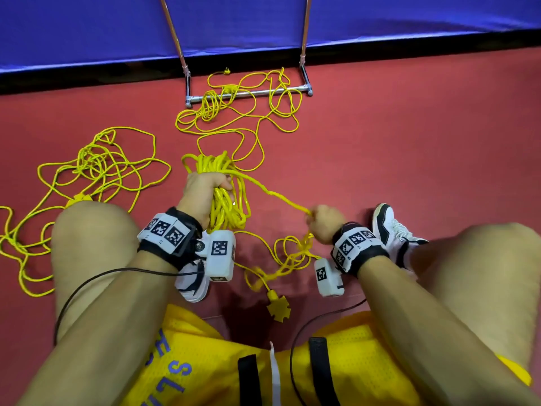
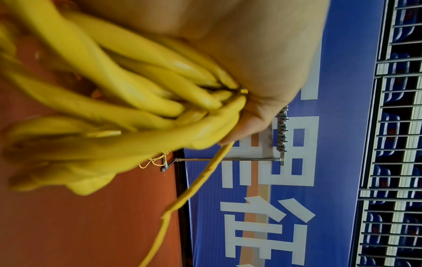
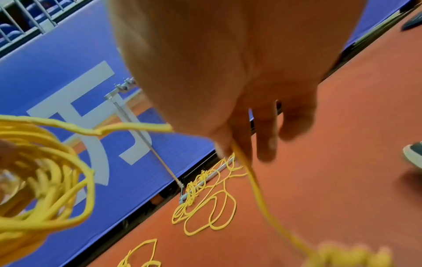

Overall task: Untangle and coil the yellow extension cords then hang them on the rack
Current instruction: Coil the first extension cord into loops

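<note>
Coiling a yellow extension cord above the red floor

The left hand [image 1: 205,186] grips the coiled yellow cord bundle [image 1: 225,197]; the right hand [image 1: 323,222] pinches its trailing strand [image 1: 281,197].

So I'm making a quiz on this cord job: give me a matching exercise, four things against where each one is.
Things:
1. coiled bundle
2. cross-shaped socket
3. loose tangle
4. rack's base bar

Places:
A. on the floor beside the left knee
B. by the blue banner, cord loops lying across it
C. gripped in the left hand
D. on the floor between the shoes, below the right hand

Pairs: 1-C, 2-D, 3-A, 4-B
</note>
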The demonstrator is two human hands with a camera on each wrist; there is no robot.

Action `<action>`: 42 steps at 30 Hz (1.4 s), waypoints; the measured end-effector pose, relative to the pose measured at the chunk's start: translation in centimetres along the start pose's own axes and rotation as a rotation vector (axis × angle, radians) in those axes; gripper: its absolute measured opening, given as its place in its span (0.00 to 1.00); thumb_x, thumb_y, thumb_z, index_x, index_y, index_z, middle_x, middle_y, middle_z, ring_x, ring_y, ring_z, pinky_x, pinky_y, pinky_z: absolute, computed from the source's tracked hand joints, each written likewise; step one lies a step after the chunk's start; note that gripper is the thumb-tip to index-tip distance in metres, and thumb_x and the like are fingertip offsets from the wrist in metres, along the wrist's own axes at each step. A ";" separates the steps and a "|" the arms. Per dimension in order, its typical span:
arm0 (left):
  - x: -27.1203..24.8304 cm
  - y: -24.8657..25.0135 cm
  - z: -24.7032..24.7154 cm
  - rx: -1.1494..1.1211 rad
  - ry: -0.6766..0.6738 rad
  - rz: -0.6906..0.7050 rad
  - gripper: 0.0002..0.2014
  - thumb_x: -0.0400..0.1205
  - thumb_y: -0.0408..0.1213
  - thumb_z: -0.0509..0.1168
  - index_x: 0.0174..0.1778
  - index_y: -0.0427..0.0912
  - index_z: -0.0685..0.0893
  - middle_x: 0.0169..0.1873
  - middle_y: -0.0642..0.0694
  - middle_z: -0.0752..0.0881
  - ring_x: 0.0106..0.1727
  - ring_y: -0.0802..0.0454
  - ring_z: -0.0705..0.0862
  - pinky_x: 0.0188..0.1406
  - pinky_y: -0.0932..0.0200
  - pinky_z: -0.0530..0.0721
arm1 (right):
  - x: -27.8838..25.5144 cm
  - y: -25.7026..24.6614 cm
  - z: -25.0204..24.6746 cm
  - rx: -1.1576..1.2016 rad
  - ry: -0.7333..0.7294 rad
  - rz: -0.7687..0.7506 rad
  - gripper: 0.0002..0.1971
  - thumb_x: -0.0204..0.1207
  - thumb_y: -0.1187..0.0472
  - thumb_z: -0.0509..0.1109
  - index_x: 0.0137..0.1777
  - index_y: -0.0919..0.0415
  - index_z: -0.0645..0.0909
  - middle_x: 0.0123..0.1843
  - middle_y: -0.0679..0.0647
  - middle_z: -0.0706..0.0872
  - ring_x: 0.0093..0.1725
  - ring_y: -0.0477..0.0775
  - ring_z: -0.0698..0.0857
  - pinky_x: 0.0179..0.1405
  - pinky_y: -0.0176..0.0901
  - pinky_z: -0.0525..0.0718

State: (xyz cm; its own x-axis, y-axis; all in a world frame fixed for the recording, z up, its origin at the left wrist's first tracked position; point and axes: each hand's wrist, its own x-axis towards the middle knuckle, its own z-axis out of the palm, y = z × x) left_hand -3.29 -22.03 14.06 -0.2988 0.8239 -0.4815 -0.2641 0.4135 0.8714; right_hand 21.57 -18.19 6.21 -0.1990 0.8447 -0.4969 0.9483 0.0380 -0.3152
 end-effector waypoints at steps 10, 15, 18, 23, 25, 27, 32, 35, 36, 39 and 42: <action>-2.2 -0.1 1.7 0.003 -0.208 0.031 0.10 0.59 0.29 0.63 0.35 0.35 0.81 0.18 0.36 0.76 0.27 0.42 0.76 0.31 0.56 0.80 | -0.9 -0.8 -1.7 0.159 0.219 -0.090 0.07 0.77 0.67 0.63 0.51 0.65 0.83 0.52 0.68 0.87 0.55 0.71 0.83 0.48 0.51 0.75; -2.3 -0.5 1.8 -0.025 -0.262 0.006 0.06 0.68 0.32 0.69 0.34 0.36 0.79 0.17 0.43 0.72 0.20 0.45 0.74 0.40 0.51 0.79 | -1.2 -2.2 -0.5 0.539 0.056 -0.142 0.22 0.80 0.45 0.69 0.37 0.64 0.82 0.31 0.52 0.83 0.34 0.54 0.79 0.41 0.49 0.76; -2.4 -0.7 2.1 0.010 -0.300 0.015 0.12 0.71 0.38 0.71 0.33 0.33 0.78 0.16 0.44 0.72 0.18 0.47 0.74 0.39 0.51 0.77 | -1.1 -2.8 -0.9 0.862 0.132 -0.235 0.20 0.79 0.42 0.63 0.32 0.55 0.74 0.24 0.46 0.79 0.31 0.56 0.78 0.42 0.60 0.83; -3.1 -1.3 2.4 0.154 -0.423 -0.105 0.20 0.72 0.52 0.72 0.30 0.36 0.82 0.16 0.42 0.73 0.18 0.45 0.75 0.36 0.51 0.78 | -1.1 -1.7 -3.5 0.910 0.481 -0.331 0.25 0.82 0.40 0.57 0.29 0.55 0.68 0.26 0.49 0.69 0.29 0.51 0.70 0.32 0.52 0.72; -4.1 -1.6 2.6 0.140 -0.544 -0.137 0.16 0.74 0.45 0.70 0.32 0.34 0.82 0.17 0.41 0.72 0.19 0.44 0.74 0.39 0.49 0.80 | -0.6 -1.0 -3.6 0.837 0.519 -0.335 0.30 0.82 0.39 0.57 0.29 0.64 0.70 0.26 0.53 0.72 0.29 0.49 0.71 0.33 0.50 0.72; -5.0 -1.7 3.1 0.053 -0.673 -0.186 0.13 0.74 0.40 0.65 0.32 0.32 0.81 0.16 0.42 0.71 0.18 0.45 0.73 0.41 0.49 0.82 | -0.2 -0.8 -2.9 0.757 0.481 -0.317 0.34 0.78 0.34 0.56 0.29 0.67 0.72 0.26 0.53 0.73 0.29 0.49 0.72 0.36 0.53 0.74; -5.2 -0.7 3.1 -0.196 -0.790 -0.173 0.15 0.63 0.43 0.78 0.33 0.36 0.84 0.15 0.46 0.71 0.20 0.47 0.74 0.43 0.50 0.84 | 0.0 -1.1 0.7 0.764 0.169 -0.313 0.30 0.72 0.31 0.57 0.23 0.58 0.68 0.23 0.50 0.68 0.29 0.52 0.66 0.32 0.58 0.70; -4.3 0.4 2.8 -0.401 -0.654 -0.060 0.18 0.59 0.45 0.80 0.34 0.37 0.84 0.16 0.48 0.71 0.21 0.48 0.74 0.41 0.53 0.85 | -0.2 -0.5 1.3 0.626 0.143 -0.233 0.30 0.74 0.35 0.65 0.23 0.59 0.67 0.21 0.50 0.67 0.26 0.49 0.66 0.30 0.50 0.69; -4.1 1.0 2.6 -0.488 -0.586 -0.018 0.17 0.59 0.45 0.79 0.34 0.37 0.83 0.16 0.49 0.71 0.21 0.49 0.74 0.40 0.53 0.85 | -0.2 -0.1 1.7 0.536 0.128 -0.200 0.30 0.76 0.38 0.69 0.23 0.60 0.70 0.20 0.49 0.69 0.24 0.49 0.67 0.30 0.48 0.69; -2.7 3.2 1.4 -0.707 -0.394 0.076 0.12 0.63 0.43 0.70 0.33 0.38 0.82 0.16 0.53 0.71 0.22 0.53 0.74 0.43 0.55 0.84 | -0.5 1.1 3.3 0.585 -0.060 -0.083 0.23 0.74 0.44 0.75 0.27 0.59 0.75 0.24 0.54 0.80 0.26 0.54 0.76 0.32 0.45 0.74; -1.9 3.9 0.9 -0.750 -0.249 0.152 0.12 0.73 0.42 0.64 0.35 0.36 0.85 0.20 0.52 0.73 0.23 0.53 0.76 0.41 0.56 0.84 | -0.5 0.9 4.0 0.634 -0.097 -0.119 0.22 0.73 0.46 0.76 0.30 0.61 0.75 0.27 0.57 0.81 0.27 0.55 0.76 0.31 0.50 0.75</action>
State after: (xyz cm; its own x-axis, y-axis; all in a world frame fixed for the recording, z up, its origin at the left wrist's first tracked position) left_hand -2.93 -21.61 18.49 -0.1916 0.9490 -0.2504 -0.8091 -0.0083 0.5876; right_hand 21.50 -20.77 2.96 -0.3433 0.8011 -0.4902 0.5942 -0.2190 -0.7739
